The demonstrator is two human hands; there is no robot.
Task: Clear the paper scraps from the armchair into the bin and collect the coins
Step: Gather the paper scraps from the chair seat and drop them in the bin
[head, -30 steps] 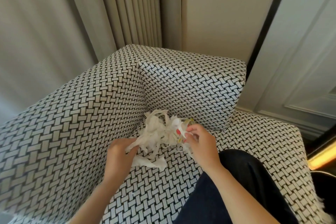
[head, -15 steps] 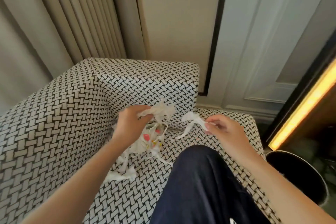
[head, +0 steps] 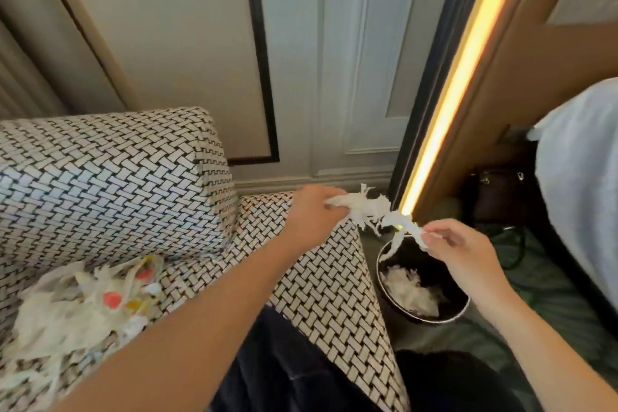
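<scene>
Beside the armchair's (head: 100,177) seat corner, the dark round bin (head: 431,320) stands on the floor, between the seat edge and a lit strip (head: 461,77), with white shreds (head: 411,294) inside. Above its rim a paper strand (head: 371,207) stretches between the left hand (head: 314,211), clenched on one end, and the right hand (head: 458,244), pinching the other. A heap of scraps (head: 77,304) lies on the seat, well apart from the bin.

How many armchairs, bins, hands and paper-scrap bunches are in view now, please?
Armchairs: 1
Bins: 1
Hands: 2, left hand, right hand
Paper-scrap bunches: 3, held bunch, binned bunch, seat pile
Total: 7
</scene>
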